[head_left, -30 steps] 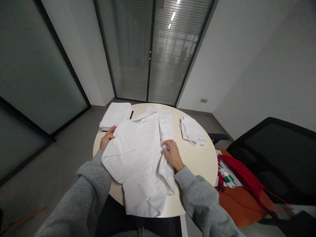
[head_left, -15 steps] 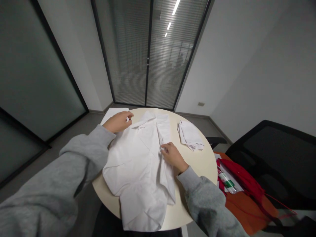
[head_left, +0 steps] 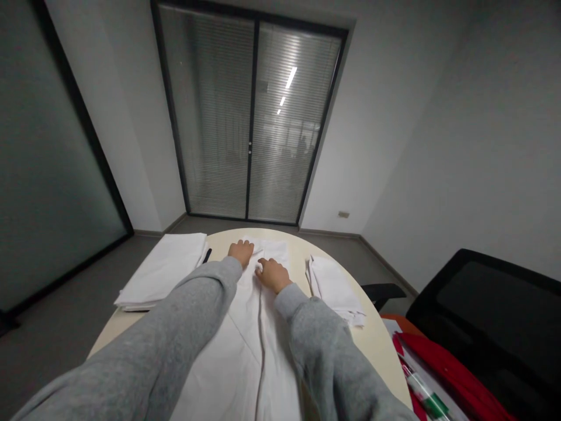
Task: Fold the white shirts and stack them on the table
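Observation:
A white garment (head_left: pixel 239 351), with a long seam or overlapped edge down its length, lies on the round cream table (head_left: pixel 372 333) and runs toward me. At its far end my left hand (head_left: pixel 241 252) has its fingers curled down on the fabric. Close by on the right, my right hand (head_left: pixel 273 275) pinches the cloth near the seam with thumb and fingers. My forearms in grey sleeves hide parts of the garment's sides, and its near end is out of view.
At the table's left lies a stack of folded white cloth (head_left: pixel 164 269), with a small black item (head_left: pixel 207 255) beside it. A smaller folded white cloth (head_left: pixel 335 286) is on the right. A black chair (head_left: pixel 491 316) holds a red bag (head_left: pixel 451 374) and a clear bottle (head_left: pixel 427 397).
My right hand has moved up the garment toward its far end, and my left hand has shifted right, closer to it. The view has tilted up.

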### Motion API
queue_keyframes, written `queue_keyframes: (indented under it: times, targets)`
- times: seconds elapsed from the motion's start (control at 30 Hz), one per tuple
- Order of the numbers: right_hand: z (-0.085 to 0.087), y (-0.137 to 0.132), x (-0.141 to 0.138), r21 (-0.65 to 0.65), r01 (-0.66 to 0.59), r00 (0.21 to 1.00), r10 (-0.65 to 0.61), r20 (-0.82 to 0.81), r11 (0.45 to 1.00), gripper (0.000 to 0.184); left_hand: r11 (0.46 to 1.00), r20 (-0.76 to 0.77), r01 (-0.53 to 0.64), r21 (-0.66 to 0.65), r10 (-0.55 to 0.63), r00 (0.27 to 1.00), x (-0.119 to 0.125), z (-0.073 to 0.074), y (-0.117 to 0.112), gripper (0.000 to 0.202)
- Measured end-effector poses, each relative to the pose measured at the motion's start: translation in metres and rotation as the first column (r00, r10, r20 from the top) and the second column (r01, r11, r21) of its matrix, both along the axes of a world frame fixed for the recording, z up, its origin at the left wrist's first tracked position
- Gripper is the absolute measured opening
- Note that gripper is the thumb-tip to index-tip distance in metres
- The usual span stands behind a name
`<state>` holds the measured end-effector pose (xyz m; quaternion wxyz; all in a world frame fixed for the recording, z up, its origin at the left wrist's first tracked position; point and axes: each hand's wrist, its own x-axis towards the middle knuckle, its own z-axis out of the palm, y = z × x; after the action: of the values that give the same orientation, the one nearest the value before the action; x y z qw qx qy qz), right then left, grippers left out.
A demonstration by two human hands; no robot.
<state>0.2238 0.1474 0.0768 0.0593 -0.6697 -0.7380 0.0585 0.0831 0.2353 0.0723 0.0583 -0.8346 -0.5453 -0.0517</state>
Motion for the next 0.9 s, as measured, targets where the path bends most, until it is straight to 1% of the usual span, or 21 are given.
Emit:
queue_keyframes:
  times: [0.1,0.2,0.3,0.37,0.43,0.5,0.57,0.63,0.7,0.73,0.77,0.83,0.9]
  targets:
    - [-0.004,0.036,0.001,-0.015,-0.005,0.998,0.006,0.067,1.000,0.037,1.000,-0.010,0.016,0.015,-0.016,1.000,-0.002,0.003,0.021,0.037]
    - [-0.008,0.058,0.004,-0.040,-0.033,0.992,0.038,0.124,0.999,0.032,0.999,-0.014,0.001,0.044,-0.001,1.000,-0.023,0.016,0.040,0.044]
    - [-0.006,0.070,0.012,-0.060,-0.045,0.984,0.055,0.170,0.997,0.031,0.996,-0.020,-0.058,0.067,0.060,0.998,-0.057,0.034,0.057,0.056]
    - [-0.002,0.076,0.019,-0.066,-0.040,0.979,0.052,0.195,0.997,0.032,0.991,-0.028,-0.110,0.076,0.113,0.993,-0.079,0.044,0.065,0.061]
    - [0.005,0.079,0.028,-0.061,-0.028,0.976,0.040,0.216,0.998,0.033,0.984,-0.033,-0.147,0.099,0.151,0.988,-0.096,0.049,0.069,0.059]
    - [0.014,0.081,0.039,-0.046,-0.010,0.972,0.021,0.236,0.999,0.032,0.979,-0.033,-0.147,0.140,0.153,0.988,-0.104,0.051,0.069,0.053]
    - [0.024,0.079,0.054,-0.024,0.022,0.965,-0.015,0.263,0.999,0.032,0.981,-0.037,-0.089,0.174,0.097,0.995,-0.102,0.047,0.064,0.045]
    - [0.033,0.073,0.073,0.008,0.067,0.951,-0.067,0.301,0.998,0.034,0.984,-0.067,0.063,0.169,-0.053,0.996,-0.093,0.038,0.057,0.039]
    - [0.041,0.063,0.092,0.053,0.111,0.931,-0.123,0.343,0.992,0.035,0.967,-0.097,0.238,0.089,-0.230,0.968,-0.080,0.025,0.048,0.038]
    - [0.045,0.057,0.102,0.077,0.127,0.921,-0.146,0.362,0.989,0.036,0.958,-0.093,0.287,0.011,-0.284,0.954,-0.073,0.017,0.043,0.042]
    - [0.048,0.051,0.111,0.097,0.137,0.911,-0.164,0.379,0.986,0.037,0.951,-0.077,0.296,-0.083,-0.303,0.950,-0.068,0.010,0.038,0.048]
    - [0.053,0.040,0.123,0.132,0.141,0.896,-0.183,0.406,0.981,0.039,0.935,-0.040,0.238,-0.265,-0.257,0.966,-0.059,-0.006,0.030,0.060]
    - [0.057,0.030,0.127,0.167,0.120,0.888,-0.181,0.423,0.979,0.042,0.913,-0.033,0.174,-0.369,-0.200,0.979,-0.055,-0.018,0.025,0.068]
